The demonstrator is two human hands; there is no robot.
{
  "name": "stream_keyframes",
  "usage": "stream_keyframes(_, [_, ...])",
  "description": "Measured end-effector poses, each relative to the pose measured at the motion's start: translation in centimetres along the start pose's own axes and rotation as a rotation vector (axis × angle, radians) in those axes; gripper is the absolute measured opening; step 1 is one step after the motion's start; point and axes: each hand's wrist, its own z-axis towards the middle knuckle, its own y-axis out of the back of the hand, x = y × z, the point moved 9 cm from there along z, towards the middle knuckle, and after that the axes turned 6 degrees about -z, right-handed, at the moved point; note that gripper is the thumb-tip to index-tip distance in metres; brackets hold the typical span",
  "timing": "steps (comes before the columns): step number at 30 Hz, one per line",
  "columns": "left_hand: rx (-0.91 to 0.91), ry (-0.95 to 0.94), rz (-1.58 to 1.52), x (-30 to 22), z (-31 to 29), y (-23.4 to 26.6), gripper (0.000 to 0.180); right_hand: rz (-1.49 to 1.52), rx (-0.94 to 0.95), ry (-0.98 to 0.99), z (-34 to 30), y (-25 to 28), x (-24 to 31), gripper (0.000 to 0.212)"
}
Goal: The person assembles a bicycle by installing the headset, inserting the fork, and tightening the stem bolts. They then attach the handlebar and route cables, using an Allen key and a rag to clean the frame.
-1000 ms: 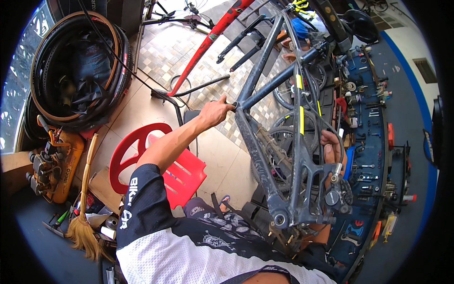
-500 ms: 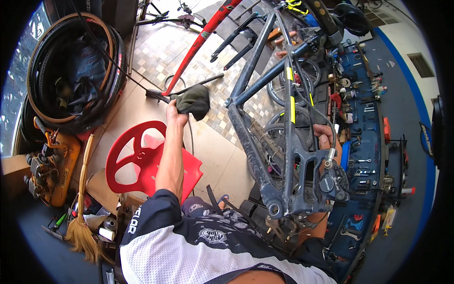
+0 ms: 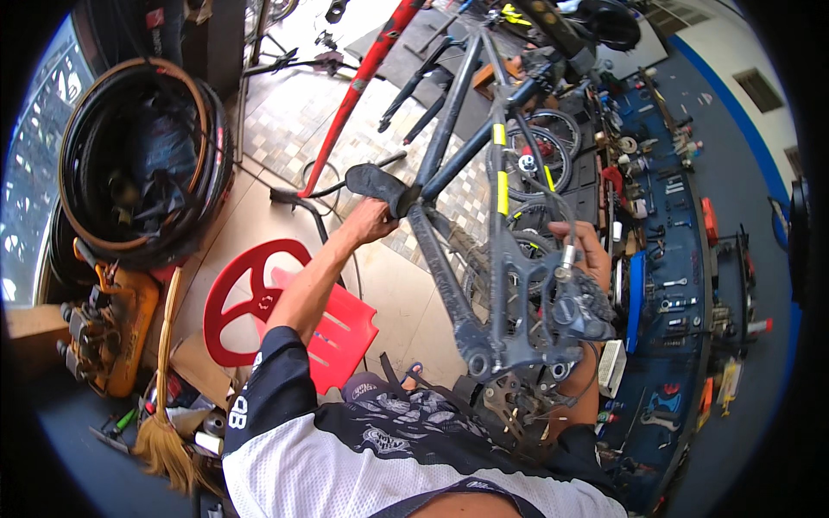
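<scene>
A dark bicycle frame (image 3: 445, 281) with yellow bands stands tilted in front of me. My left hand (image 3: 373, 221) is closed on a dark rag (image 3: 376, 183), which presses around the tube joint at the frame's left side. On the right, my right hand (image 3: 587, 250) curls its fingers at the frame's rear end, behind a cable and the disc brake caliper (image 3: 577, 312); part of that hand is hidden. A rear derailleur (image 3: 509, 406) hangs beneath the rear end, close to my body.
A red plastic chair (image 3: 341, 341) stands under my left forearm. Behind it rises a red stand post (image 3: 358, 91). Tyres (image 3: 78, 160) hang at the left, above a straw broom (image 3: 164, 432). Along the right runs a blue tool board (image 3: 665, 216) full of tools.
My left hand has carried the rag rightward from beside the red post onto the bicycle frame. My right hand remains at the rear end. The whole view has shifted slightly.
</scene>
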Motion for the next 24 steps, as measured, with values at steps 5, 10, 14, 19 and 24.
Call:
stream_keyframes(5, [0.299, -0.039, 0.235, 0.7, 1.5, -1.1, 0.029, 0.033, 0.040, 0.056, 0.1, -0.3, 0.9, 0.024])
stream_keyframes(10, [0.285, -0.510, 0.471, -3.4, 3.4, -0.1, 0.025, 0.044, 0.084, 0.085, 0.6, -0.7, 0.9, 0.024])
stream_keyframes(14, [0.363, -0.487, 0.522, -3.0, 4.0, -0.7, 0.030, 0.101, 0.114, 0.048, 0.6, -1.1, 0.3, 0.025])
stream_keyframes(19, [0.286, -0.218, 0.171, -1.1, 3.7, -1.1, 0.036, 0.120, 0.112, 0.039, 0.5, -0.7, 0.1, 0.028])
stream_keyframes(24, [0.295, 0.152, -0.026, 2.9, 4.2, -2.2, 0.026, 0.118, 0.110, 0.071, 0.4, -0.4, 0.3, 0.028])
